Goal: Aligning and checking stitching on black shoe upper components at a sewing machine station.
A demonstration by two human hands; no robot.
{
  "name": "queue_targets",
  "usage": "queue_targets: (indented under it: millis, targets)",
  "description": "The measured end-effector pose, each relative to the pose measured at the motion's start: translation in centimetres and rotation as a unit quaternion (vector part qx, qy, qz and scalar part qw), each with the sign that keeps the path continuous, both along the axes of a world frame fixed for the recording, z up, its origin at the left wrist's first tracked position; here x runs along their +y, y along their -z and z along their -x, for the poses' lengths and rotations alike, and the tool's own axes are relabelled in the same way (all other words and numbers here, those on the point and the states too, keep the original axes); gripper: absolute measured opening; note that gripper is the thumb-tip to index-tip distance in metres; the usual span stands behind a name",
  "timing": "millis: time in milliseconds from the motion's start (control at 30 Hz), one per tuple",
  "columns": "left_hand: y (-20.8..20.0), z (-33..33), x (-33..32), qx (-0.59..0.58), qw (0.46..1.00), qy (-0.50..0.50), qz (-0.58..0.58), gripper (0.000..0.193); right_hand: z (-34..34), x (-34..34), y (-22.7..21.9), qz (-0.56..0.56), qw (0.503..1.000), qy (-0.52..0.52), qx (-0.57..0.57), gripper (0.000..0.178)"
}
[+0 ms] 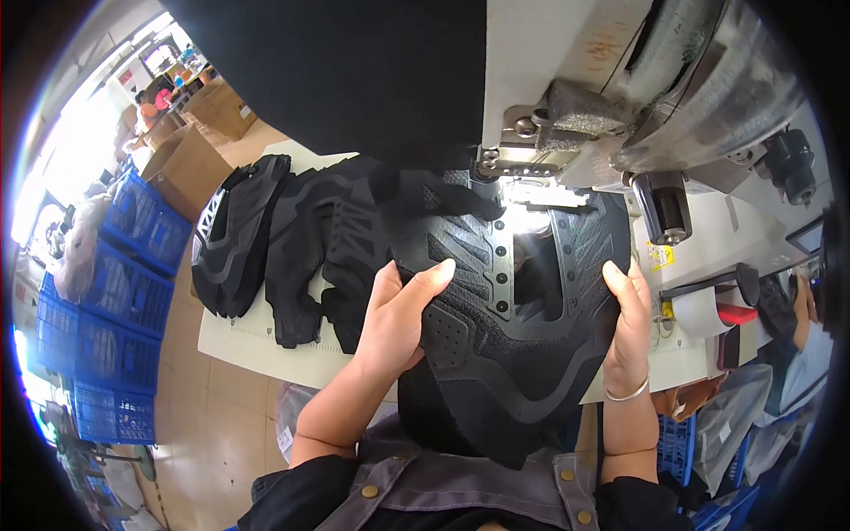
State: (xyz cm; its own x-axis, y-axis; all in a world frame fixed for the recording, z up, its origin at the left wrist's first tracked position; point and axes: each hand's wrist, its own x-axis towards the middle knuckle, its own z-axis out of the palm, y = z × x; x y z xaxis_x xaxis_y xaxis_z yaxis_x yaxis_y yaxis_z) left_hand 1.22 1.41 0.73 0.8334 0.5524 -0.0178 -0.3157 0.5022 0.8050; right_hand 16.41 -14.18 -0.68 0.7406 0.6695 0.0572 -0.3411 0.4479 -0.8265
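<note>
A black shoe upper (522, 332) is spread between my two hands, under the head of a light grey industrial machine (567, 53). Along its opening run dark eyelets, and a perforated patch shows near the left side. My left hand (400, 305) grips its left edge, thumb on top and fingers mostly hidden beneath. At the opposite edge, my right hand (627, 305) pinches the material with the thumb above. The upper's far part reaches the brightly lit working area, and its near part hangs toward my apron (460, 469).
More black shoe uppers (239, 239) lie piled on the white worktable (239, 332) to the left. Blue crates (124, 310) and cardboard boxes (186, 168) stand beyond. A red and black object (735, 314) sits at the right. Other people are in the far background.
</note>
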Motion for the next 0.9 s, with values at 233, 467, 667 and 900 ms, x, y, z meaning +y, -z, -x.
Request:
queue_targets:
  millis: [233, 467, 667, 900]
  targets:
    - [0.4, -0.5, 0.3, -0.013, 0.998, 0.000, -0.057, 0.016, 0.9, -0.9, 0.6, -0.010, 0.996, 0.029, -0.080, 0.041]
    - [1.0, -0.5, 0.6, 0.000, 0.994, 0.003, -0.112, 0.016, 0.7, -1.7, 1.8, 0.051, 0.973, 0.074, -0.214, 0.040]
    - [0.8, -0.3, -1.1, 0.039, 0.983, -0.075, -0.162, 0.019, 1.6, -1.6, 1.0, 0.078, 0.959, 0.120, -0.244, 0.037]
    - [1.5, -0.5, -0.8, 0.009, 0.982, -0.059, -0.182, 0.025, 1.3, -0.9, 0.5, 0.074, 0.970, 0.120, -0.196, 0.036]
